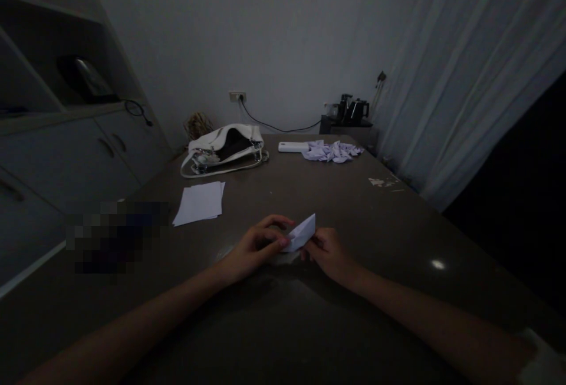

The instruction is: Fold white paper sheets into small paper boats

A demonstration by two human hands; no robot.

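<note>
A small piece of folded white paper (pixel 302 233) is held between my two hands, just above the dark tabletop (pixel 274 326). My left hand (pixel 259 242) pinches its left end between thumb and fingers. At its right end, my right hand (pixel 326 250) closes on the lower edge, with some fingertips hidden behind the paper. One corner of the paper points up and to the right. Beyond my left hand lies a short stack of flat white paper sheets (pixel 200 203), slightly fanned.
A white handbag (pixel 225 148) lies at the back left. Near the far edge are a white box-like object (pixel 292 147) and a heap of folded papers (pixel 333 151). Paper scraps (pixel 382 183) lie at the right. A black kettle (pixel 357 111) stands beyond the table, beside a white curtain (pixel 460 66).
</note>
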